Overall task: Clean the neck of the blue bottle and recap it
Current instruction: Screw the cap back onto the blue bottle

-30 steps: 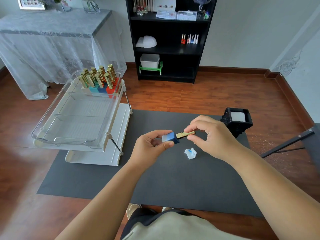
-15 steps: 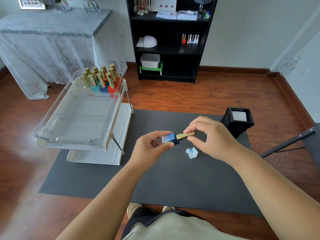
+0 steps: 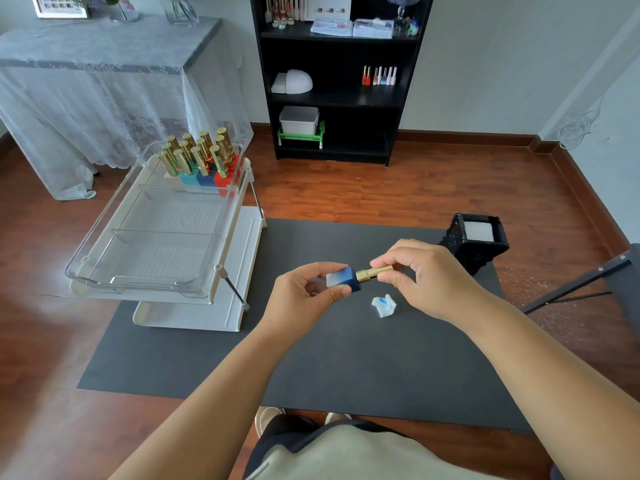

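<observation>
Blue and lying on its side in the air, the blue bottle (image 3: 342, 278) is resting between the thumb and fingers of my left hand (image 3: 304, 296), which is gripping its square body above the dark mat (image 3: 346, 358). Its long axis is running left to right and tilting slightly up, with the gold cap (image 3: 372, 272) pointing toward my right. My right hand (image 3: 426, 278) is pinching that cap between thumb and fingertips, and the cap is sitting against the bottle's neck.

Just below the bottle, a crumpled white wipe (image 3: 383, 305) stained blue is lying on the mat. A black box (image 3: 476, 244) is standing near the mat's far right corner, close behind my right hand. A clear tray rack (image 3: 162, 237) holding gold-capped bottles (image 3: 201, 157) is occupying the mat's far left corner, well apart from my hands. Between the rack and the box, and toward me, the mat is showing bare dark surface.
</observation>
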